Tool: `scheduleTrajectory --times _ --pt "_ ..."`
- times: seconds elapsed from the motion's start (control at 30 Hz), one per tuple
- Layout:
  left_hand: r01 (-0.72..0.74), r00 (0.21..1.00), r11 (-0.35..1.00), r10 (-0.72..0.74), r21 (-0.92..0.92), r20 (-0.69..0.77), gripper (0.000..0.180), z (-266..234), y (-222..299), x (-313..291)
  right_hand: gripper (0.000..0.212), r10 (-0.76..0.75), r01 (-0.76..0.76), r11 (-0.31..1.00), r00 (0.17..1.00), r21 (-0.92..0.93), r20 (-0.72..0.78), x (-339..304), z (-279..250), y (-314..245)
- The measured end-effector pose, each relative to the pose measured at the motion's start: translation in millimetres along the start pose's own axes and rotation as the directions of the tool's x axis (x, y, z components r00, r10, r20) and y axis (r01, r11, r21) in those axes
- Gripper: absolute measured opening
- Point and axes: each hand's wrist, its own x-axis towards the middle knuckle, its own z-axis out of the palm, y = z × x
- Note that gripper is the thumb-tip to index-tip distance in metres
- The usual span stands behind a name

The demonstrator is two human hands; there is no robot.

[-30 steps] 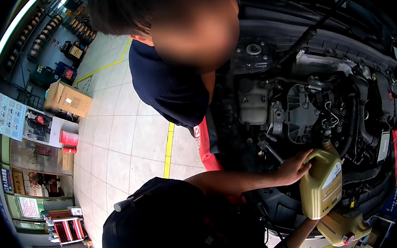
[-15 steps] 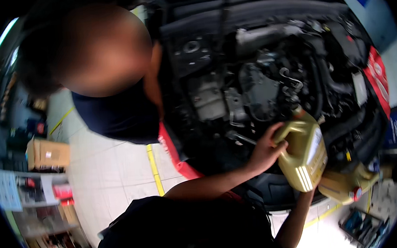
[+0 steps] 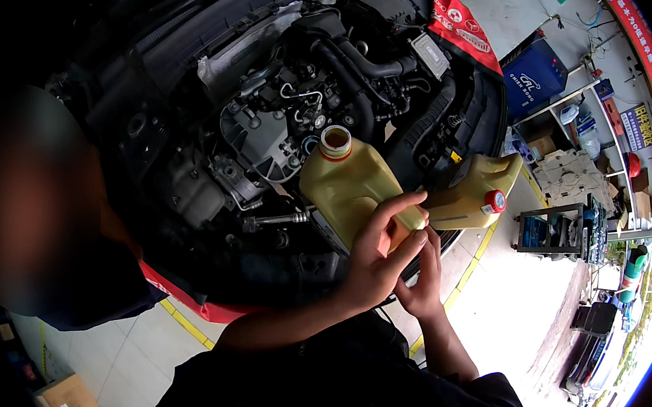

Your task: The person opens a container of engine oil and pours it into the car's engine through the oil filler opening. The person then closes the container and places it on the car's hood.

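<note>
A gold oil jug (image 3: 358,171) stands mouth up at the front of the engine bay, tilted, its uncapped neck with a red ring facing me. My left hand (image 3: 381,257) is closed round the handle end of this jug. Close beside it, my right hand (image 3: 423,276) is at the jug's lower end, fingers reaching up along it; the left hand partly hides the contact. A second gold oil jug (image 3: 461,195) with a red cap lies just right of the first. Beyond the open neck is the engine (image 3: 258,136).
A person (image 3: 41,221) leans in at the left. Red fender covers (image 3: 462,29) drape both sides of the bay. A ratchet-like metal tool (image 3: 275,220) lies left of the jug. At right are a blue box (image 3: 536,76), shelves and a dark cart (image 3: 553,230).
The jug has gone from tipped over the engine to mouth up, nearer me. My hands have come close together at its lower end. The view has swung right.
</note>
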Motion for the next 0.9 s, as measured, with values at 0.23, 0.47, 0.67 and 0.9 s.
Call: scheduleTrajectory --times 0.23,0.47,0.67,0.9 --pt "-0.043 0.999 0.999 0.043 -0.009 0.007 0.059 20 23 27 0.098 -0.151 0.088 0.969 0.950 -0.229 -0.275 42 21 -36" --pt "0.121 0.964 0.993 -0.116 -0.008 0.240 0.070 -9 65 14 0.058 -0.076 0.039 0.994 0.929 -0.106 -0.364 76 22 -59" --pt "0.005 0.998 0.933 -0.027 0.360 0.056 0.064 -71 113 -63 0.043 -0.127 0.078 0.980 0.954 -0.186 -0.271 141 38 -72" --pt "0.270 0.840 0.491 0.300 0.828 -0.452 0.029 -236 47 -192 0.035 -0.132 0.279 0.719 0.954 -0.637 0.268 258 39 0"
